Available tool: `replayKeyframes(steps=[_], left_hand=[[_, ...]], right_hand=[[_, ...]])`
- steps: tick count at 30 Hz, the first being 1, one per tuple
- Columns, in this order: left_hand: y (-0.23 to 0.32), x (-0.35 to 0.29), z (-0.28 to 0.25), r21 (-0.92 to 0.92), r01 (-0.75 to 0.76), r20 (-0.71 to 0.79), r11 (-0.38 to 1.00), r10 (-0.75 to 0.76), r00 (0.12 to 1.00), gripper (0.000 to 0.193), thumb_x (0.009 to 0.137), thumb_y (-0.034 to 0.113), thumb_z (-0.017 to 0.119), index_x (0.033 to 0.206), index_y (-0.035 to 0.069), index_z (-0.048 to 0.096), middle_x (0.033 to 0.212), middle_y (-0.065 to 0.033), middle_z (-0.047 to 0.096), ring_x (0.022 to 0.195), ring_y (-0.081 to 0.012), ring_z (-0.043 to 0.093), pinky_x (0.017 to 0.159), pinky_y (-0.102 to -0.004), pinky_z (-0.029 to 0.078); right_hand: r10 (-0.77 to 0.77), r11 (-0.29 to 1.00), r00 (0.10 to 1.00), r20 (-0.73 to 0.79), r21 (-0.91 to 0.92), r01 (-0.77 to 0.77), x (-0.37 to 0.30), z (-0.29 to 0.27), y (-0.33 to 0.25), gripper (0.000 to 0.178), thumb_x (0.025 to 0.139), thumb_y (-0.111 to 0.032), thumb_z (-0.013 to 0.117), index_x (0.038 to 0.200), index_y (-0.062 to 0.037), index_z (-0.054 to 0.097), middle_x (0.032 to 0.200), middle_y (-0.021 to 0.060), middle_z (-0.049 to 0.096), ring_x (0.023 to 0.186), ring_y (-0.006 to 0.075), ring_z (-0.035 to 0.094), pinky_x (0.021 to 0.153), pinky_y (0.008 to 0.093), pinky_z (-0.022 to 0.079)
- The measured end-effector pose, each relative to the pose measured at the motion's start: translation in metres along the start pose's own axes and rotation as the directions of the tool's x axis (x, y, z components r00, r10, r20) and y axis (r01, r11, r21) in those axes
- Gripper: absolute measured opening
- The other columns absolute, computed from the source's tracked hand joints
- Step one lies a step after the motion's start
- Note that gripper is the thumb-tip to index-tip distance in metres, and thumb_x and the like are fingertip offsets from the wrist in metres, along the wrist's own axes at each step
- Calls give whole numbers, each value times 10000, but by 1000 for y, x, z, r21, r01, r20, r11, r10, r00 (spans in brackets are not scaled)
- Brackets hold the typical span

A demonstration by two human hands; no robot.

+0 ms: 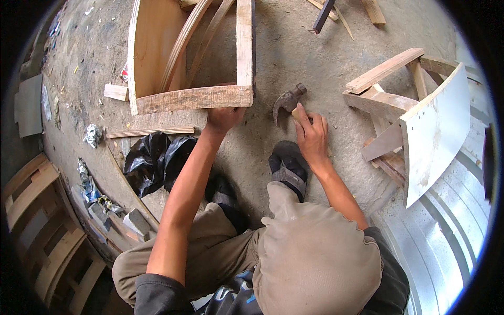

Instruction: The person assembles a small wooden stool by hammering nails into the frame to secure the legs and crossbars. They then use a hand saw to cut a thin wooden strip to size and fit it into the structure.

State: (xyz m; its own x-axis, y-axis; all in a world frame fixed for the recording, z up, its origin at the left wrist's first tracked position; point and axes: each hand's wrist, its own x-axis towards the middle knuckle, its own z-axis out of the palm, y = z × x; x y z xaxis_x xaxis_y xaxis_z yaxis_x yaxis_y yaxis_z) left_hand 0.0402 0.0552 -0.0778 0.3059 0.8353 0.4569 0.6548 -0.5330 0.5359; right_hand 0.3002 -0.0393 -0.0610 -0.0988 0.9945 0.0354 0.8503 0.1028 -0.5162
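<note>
An open wooden frame (194,98) with a plywood side and curved slats stands at the top, left of centre. My left hand (226,118) is closed round its near rail from below; the rail hides most of the fingers. To the right, a claw hammer (286,101) with a rusty head and a light wooden handle is low over the concrete floor. My right hand (313,134) is closed on the handle close to the head, which points away from me. The hammer is apart from the frame.
At right, a second wooden frame with a white panel (433,142) leans by corrugated metal sheets (420,252). A black plastic bag (149,163), a wood strip (152,132) and a small wood block (116,92) lie left. Slatted wood (47,247) stands far left. Wood offcuts (374,11) lie upper right.
</note>
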Motion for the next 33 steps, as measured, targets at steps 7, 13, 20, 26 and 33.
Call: replayKeyframes(steps=[7, 13, 20, 26, 33], left_hand=[[-4, -1, 0, 5, -13, -26, 1000, 13, 1000, 109, 821, 53, 779, 925, 74, 758, 1048, -69, 761, 921, -237, 727, 832, -365, 571], [-7, -5, 3, 53, -14, 16, 999, 14, 1000, 118, 828, 52, 767, 943, 78, 765, 1056, -63, 760, 910, -219, 733, 830, -351, 571], [-7, -6, 5, 35, -6, -3, 999, 6, 1000, 128, 825, 50, 768, 952, 72, 765, 1051, -71, 760, 909, -222, 735, 826, -345, 570], [-12, -9, 6, -4, -5, -17, 1000, 5, 1000, 88, 856, 73, 756, 944, 67, 758, 1049, -82, 760, 901, -225, 735, 813, -346, 572], [-17, -17, 12, -4, 56, 15, 998, -56, 998, 71, 905, 122, 727, 945, 67, 745, 1053, -82, 758, 918, -225, 733, 818, -348, 572]], right_hand=[[-127, 973, 988, -92, 181, 142, 39, -14, -47, 407, 871, -220, 719, 1228, -39, 648, 1233, 170, 534, 1203, 360, 490, 1039, 495, 333], [-105, 992, 994, 6, -69, 105, 49, 28, -49, 228, 816, -188, 759, 1011, -83, 707, 1383, 159, 498, 1377, 400, 370, 1061, 588, 287], [-273, 961, 962, 1, 38, 272, 31, 22, -50, 241, 841, -211, 747, 1066, -130, 711, 1415, 135, 495, 1404, 360, 366, 1080, 567, 276], [34, 994, 980, -195, 106, -14, 11, 18, -29, 510, 862, -305, 731, 1292, -79, 575, 1386, 167, 479, 1336, 374, 423, 1083, 565, 292], [136, 985, 991, 0, 111, -135, -7, 8, 8, 376, 931, -168, 640, 1267, -19, 562, 1224, 190, 544, 1106, 373, 571, 909, 473, 452]])
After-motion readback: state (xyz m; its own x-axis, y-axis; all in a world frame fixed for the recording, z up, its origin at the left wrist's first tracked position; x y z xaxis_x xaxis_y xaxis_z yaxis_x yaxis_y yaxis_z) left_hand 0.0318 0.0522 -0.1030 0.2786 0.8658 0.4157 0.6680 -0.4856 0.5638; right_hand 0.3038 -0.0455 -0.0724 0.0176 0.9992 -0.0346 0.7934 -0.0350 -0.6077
